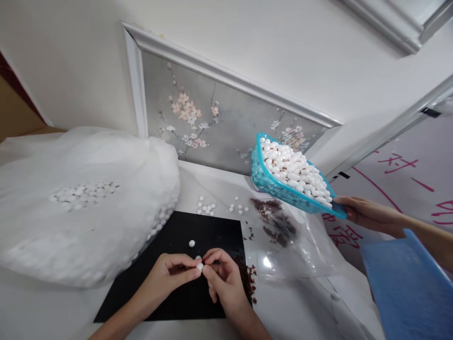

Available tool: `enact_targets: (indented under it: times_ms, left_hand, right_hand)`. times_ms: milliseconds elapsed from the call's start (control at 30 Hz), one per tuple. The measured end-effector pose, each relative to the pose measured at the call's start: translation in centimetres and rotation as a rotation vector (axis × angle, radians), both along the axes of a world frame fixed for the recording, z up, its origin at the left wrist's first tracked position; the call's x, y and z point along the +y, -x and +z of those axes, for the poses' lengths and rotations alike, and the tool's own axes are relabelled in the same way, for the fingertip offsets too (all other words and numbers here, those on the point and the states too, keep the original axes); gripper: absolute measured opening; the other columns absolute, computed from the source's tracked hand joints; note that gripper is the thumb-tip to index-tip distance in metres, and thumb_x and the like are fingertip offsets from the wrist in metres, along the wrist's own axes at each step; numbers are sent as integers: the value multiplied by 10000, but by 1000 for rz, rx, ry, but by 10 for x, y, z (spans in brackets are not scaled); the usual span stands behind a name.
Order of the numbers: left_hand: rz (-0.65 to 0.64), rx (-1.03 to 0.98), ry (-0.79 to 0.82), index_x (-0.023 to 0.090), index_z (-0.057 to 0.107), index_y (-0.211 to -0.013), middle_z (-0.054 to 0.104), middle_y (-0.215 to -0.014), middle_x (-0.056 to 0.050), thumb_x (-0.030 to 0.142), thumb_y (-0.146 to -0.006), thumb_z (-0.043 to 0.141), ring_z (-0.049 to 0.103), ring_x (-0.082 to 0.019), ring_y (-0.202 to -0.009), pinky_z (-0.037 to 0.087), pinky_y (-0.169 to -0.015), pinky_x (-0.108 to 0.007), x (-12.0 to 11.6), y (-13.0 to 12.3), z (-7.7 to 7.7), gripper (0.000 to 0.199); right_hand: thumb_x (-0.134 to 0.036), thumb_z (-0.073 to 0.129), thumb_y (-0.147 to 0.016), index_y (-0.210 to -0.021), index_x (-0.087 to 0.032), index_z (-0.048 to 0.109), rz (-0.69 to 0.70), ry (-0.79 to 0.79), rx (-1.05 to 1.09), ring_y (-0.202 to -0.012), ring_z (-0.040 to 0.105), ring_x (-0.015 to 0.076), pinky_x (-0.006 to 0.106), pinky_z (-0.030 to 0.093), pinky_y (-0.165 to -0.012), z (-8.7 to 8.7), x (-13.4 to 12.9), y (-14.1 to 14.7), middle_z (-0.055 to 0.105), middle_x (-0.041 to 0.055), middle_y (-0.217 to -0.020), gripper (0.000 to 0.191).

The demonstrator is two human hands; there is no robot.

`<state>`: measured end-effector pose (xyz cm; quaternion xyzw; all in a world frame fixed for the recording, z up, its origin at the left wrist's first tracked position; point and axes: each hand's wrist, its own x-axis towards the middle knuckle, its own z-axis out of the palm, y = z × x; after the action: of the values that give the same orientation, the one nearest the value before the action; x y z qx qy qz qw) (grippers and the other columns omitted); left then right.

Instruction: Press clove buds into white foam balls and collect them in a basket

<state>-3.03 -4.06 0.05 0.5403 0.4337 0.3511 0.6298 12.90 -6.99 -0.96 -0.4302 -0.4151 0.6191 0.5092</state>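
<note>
Over the black mat [141, 288], my left hand [170, 274] pinches a small white ball [200, 267] between thumb and forefinger. A second white ball shows just behind it, near the fingertips. My right hand [224, 278] meets the left at the ball, its thumb and forefinger closed. Whatever those right fingers hold is too small or hidden to name. One loose white ball [191, 243] lies on the mat beyond my hands. Small reddish-brown pieces [250, 281] are heaped at the mat's right edge, beside my right hand.
A large white bag [92, 236] of white balls fills the left side. Loose balls [205, 208] lie behind the mat. To the right is a clear plastic bag [300, 259] with brown pieces. Another person's hand [368, 215] holds a tilted blue basket [279, 191] full of balls.
</note>
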Motion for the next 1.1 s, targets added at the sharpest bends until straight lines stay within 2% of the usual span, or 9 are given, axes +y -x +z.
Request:
enact_targets:
  times_ms: [133,300,367,767,1100]
  left_hand:
    - [-3,-5,8,191,742,-725,736,-768,-28,305,-673,708,644,-179,-760,467,-721,-239,0,1,1,129]
    - [-3,-9,9,190,741,-744,737,-783,-29,313,-690,696,642,-182,-773,460,-736,-248,0,3,1,142]
    - [7,-5,19,185,740,-735,738,-786,-33,319,-678,704,644,-188,-769,461,-737,-258,0,3,1,150]
    - [35,-80,111,174,736,-790,740,-818,-48,307,-619,748,647,-190,-775,472,-757,-286,1,6,2,217]
    - [41,-103,153,180,736,-744,739,-802,-49,305,-594,763,648,-188,-765,472,-752,-285,1,5,7,197]
  right_hand:
    - [-384,669,-740,-792,-168,510,-12,18,-51,-336,334,-56,94,222,-264,5,0,2,503,-25,-833,273]
    - [-440,637,-750,-807,-189,462,33,91,-91,-284,254,-22,101,170,-256,10,1,3,419,-114,-525,310]
    - [-465,647,-728,-800,-197,447,49,117,-88,-276,229,-12,106,167,-253,10,2,3,378,-136,-461,342]
    - [-566,635,-675,-729,-206,433,-16,148,-83,-288,179,1,137,142,-273,14,-3,14,295,-139,-416,417]
    - [-539,625,-720,-738,-196,443,-49,117,-114,-316,176,-2,113,155,-291,10,-7,16,280,-144,-415,389]
